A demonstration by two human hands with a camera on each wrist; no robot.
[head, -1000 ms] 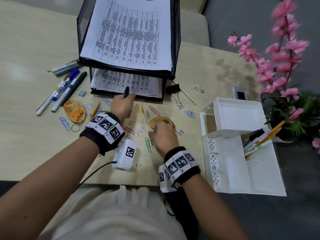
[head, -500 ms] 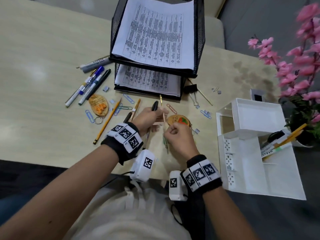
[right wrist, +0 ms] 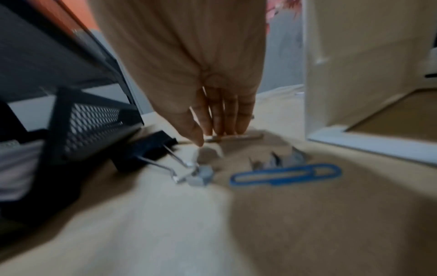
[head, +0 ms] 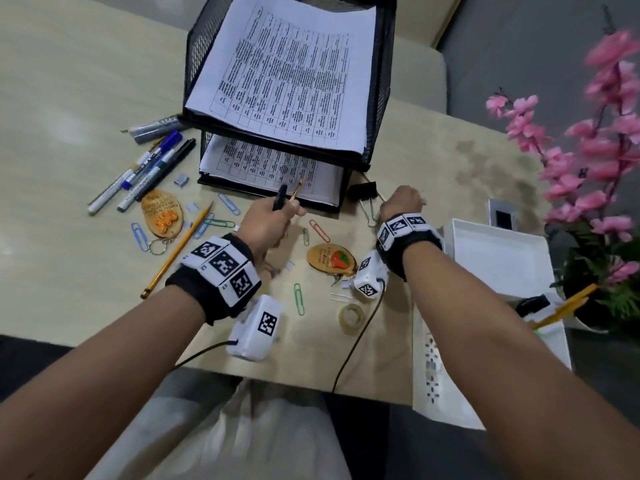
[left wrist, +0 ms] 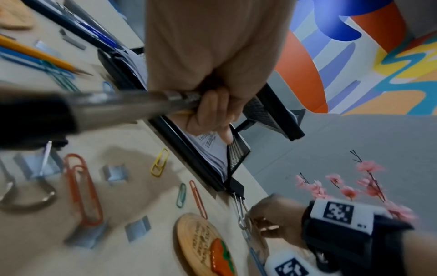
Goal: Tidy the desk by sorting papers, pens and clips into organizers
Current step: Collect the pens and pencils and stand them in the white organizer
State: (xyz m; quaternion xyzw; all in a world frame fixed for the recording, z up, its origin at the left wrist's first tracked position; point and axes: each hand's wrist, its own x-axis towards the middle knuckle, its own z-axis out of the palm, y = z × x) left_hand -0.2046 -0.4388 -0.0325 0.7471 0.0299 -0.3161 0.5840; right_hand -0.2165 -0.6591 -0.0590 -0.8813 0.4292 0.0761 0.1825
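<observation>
Left hand [head: 266, 221] is fisted round a bundle of writing tools: a black-capped pen [head: 280, 199] and a yellow pencil [head: 298, 187] poke out of the top toward the lower tier of the black mesh paper tray [head: 377, 98]; left wrist view shows the fingers [left wrist: 208, 114] curled over the pen's barrel. Right hand [head: 403, 204] is down on the desk [head: 69, 237] just right of the tray's front corner, fingers [right wrist: 222, 115] extended and close together, tips touching a thin wooden stick [right wrist: 236, 138] lying there; grip not closed as far as I can tell, view is blurred. Black binder clip [head: 363, 192] sits just left of that hand, wire handles toward it; a blue paper clip [right wrist: 286, 174] and small staple blocks lie near the fingertips. Printed sheets [head: 287, 74] are in both tray tiers. Left of the tray: loose markers [head: 145, 171], another yellow pencil [head: 178, 249], an oval wooden keychain [head: 162, 213], blue and green paper clips. Between the forearms: second wooden keychain [head: 330, 258] with an orange-red fruit, a green paper clip [head: 299, 298], a roll of clear tape [head: 351, 318]. White desk organizer [head: 498, 251] stands right of the right forearm, pencils and a marker in its far-right slot; pink artificial flowers [head: 595, 161] beyond it
</observation>
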